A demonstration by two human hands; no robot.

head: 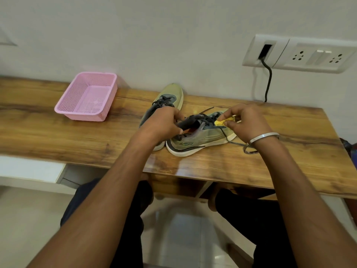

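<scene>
Green shoe [195, 139] w/ dark laces, yellow cloth [222, 122] on it

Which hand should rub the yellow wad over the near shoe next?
Right. The right hand pinches the yellow wad at the laces of the near shoe, while the left hand grips its collar, probably steadying it.

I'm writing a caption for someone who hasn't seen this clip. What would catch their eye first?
First, the hands at the middle of the wooden desk: the left hand grips the opening of the near green shoe, while the right hand pinches a small yellow wad at its laces. Next comes the pink basket at the desk's back left, and a second green shoe behind the first.
</scene>
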